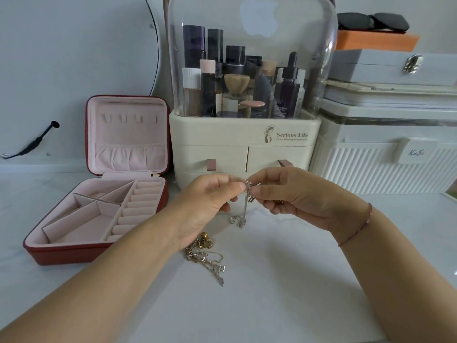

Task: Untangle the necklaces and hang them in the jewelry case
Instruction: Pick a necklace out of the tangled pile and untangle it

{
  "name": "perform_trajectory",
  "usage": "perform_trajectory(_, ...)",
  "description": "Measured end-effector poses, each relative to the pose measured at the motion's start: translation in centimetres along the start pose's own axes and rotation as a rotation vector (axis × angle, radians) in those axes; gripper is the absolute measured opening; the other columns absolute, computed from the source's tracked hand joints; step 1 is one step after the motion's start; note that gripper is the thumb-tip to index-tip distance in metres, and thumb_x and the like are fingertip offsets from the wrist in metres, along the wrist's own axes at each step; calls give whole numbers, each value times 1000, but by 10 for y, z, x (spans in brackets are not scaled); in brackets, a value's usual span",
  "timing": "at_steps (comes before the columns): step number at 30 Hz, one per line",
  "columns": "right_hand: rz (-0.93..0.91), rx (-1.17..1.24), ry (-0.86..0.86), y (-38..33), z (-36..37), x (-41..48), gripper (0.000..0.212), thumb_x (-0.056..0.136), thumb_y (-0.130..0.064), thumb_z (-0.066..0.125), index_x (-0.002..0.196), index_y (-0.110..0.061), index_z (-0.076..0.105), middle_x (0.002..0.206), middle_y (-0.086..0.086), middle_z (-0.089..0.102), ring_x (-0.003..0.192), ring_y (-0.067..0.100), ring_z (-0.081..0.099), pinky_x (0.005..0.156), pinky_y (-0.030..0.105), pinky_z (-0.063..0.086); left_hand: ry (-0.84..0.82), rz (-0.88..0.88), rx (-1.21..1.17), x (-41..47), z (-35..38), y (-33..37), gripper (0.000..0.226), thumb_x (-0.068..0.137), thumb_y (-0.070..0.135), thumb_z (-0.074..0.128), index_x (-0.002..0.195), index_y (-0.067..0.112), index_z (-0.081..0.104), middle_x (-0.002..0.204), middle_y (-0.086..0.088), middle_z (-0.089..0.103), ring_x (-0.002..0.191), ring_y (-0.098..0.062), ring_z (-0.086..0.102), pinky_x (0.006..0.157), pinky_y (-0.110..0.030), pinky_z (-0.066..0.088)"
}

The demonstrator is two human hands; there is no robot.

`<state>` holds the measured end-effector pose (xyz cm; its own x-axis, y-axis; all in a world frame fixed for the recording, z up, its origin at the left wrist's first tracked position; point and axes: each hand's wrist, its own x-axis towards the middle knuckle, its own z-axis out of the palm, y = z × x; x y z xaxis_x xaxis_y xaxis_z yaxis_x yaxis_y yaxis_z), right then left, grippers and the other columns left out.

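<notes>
your left hand (pixel 207 196) and right hand (pixel 291 194) both pinch a silver necklace (pixel 243 209) above the table (pixel 272 280), fingers curled.

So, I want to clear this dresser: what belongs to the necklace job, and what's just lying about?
Job: silver chain, pinched between left hand and right hand; tangled necklaces; open jewelry case.
Lying about: makeup organiser; white storage box.

- Both bare forearms reach in from the lower corners and meet mid-frame.
- Left hand (pixel 207 201), fingers curled, pinches the top of a silver chain (pixel 244 206) between thumb and forefinger.
- Right hand (pixel 296 196), fingers curled, pinches the same chain, fingertips nearly touching the left's.
</notes>
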<state>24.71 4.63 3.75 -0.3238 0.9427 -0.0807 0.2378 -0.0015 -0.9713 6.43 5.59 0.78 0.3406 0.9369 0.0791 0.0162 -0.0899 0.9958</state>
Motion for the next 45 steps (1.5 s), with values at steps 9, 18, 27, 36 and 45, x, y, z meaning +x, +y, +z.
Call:
perform_trajectory(9, -13, 46, -18, 3, -2, 2, 2, 82, -14, 68, 82, -14, 70, 95, 6, 61, 87, 7, 55, 77, 23, 48, -16, -9, 7, 2, -1, -5, 19, 70, 34, 62, 77, 18, 70, 76, 5, 62, 79, -9, 55, 72, -26, 43)
perform_trajectory(18, -71, 313, -51, 2, -2, 2, 11, 91, 2, 51, 86, -3, 58, 78, 8, 68, 66, 10, 57, 58, 18, 44, -67, -59, -57, 2, 1, 1, 19, 67, 27, 58, 77, 14, 68, 74, 5, 61, 71, -5, 56, 67, -25, 41)
perform_trajectory(27, -41, 359, 12, 2, 3, 4, 15, 92, 0, 53, 82, -4, 63, 85, 10, 69, 65, 9, 55, 56, 18, 42, 148, -48, 207, 2, 1, 2, 8, 86, 25, 66, 87, 18, 70, 75, 7, 58, 71, -5, 51, 66, -18, 39)
perform_trajectory(36, -16, 332, -59, 1, 4, 5, 14, 97, -6, 48, 87, -3, 57, 77, 6, 65, 59, 9, 51, 52, 17, 38, 165, -24, 130, 4, -1, 1, 11, 85, 25, 67, 85, 15, 72, 79, 4, 63, 76, -5, 56, 70, -19, 43)
perform_trajectory(45, -24, 321, 18, 1, 4, 4, 15, 95, -3, 50, 85, -7, 59, 88, 10, 69, 64, 12, 57, 58, 22, 40, 113, -59, 72, 7, -1, -3, 12, 85, 22, 66, 76, 16, 71, 84, -1, 66, 85, -14, 59, 75, -29, 45)
